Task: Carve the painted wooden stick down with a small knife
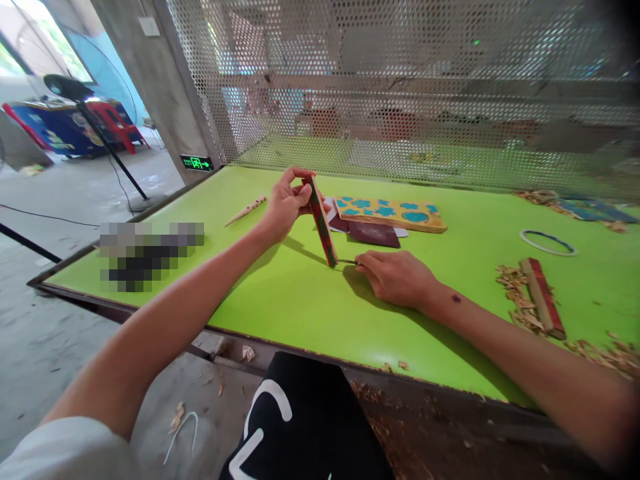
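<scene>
My left hand point(286, 205) grips the upper end of a narrow wooden strip point(321, 223) between thumb and fingers. The strip stands tilted above the green table, its broad face painted dark green and red. My right hand point(395, 277) is closed around a thin dark tool point(349, 262), whose tip meets the strip's lower end; its exact kind is too small to tell. Behind both hands lies a yellow board with blue patches point(390, 212). Dark maroon sheets point(375, 233), resembling sandpaper, lie partly under it with white paper.
A pointed wooden stick point(245, 211) lies left of my left hand. On the right are a red-faced wooden block point(543, 298), wood shavings point(523, 300) and a white ring point(548, 242). Perforated metal mesh point(400, 87) rises along the table's far edge. A blurred-out patch point(145, 257) covers the left side.
</scene>
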`<state>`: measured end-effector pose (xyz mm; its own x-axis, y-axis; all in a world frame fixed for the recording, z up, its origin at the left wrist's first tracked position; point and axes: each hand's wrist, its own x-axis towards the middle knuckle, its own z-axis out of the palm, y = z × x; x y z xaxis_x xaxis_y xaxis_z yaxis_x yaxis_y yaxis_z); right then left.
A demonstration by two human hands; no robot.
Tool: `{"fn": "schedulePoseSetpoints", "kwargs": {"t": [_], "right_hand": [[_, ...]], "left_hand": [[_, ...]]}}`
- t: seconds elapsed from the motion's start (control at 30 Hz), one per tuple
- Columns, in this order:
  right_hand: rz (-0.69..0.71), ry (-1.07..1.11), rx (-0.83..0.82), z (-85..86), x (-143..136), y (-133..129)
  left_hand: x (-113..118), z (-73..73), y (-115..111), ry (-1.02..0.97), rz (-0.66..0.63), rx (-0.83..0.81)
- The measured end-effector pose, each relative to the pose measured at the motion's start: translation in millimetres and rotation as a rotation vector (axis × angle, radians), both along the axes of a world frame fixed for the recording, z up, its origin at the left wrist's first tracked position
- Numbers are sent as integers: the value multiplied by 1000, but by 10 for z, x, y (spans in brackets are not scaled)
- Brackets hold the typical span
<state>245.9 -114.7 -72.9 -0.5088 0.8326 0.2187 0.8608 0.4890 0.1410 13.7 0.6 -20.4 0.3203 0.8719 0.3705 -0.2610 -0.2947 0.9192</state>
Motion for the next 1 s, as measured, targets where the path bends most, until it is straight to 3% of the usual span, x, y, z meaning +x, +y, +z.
{"fn": "schedulePoseSetpoints", "kwargs": {"t": [0.4,0.8,1.0], "right_hand": [[-99,-38,-55,69,-322,24],[-65,-146,-163,201,-196,-59],[-22,-77,-114,147,-56,-14]], "left_hand": [[46,-28,2,1,70,-32],[0,-52,24,-18,70,-41],[10,-56,14,-38,48,-29]]}}
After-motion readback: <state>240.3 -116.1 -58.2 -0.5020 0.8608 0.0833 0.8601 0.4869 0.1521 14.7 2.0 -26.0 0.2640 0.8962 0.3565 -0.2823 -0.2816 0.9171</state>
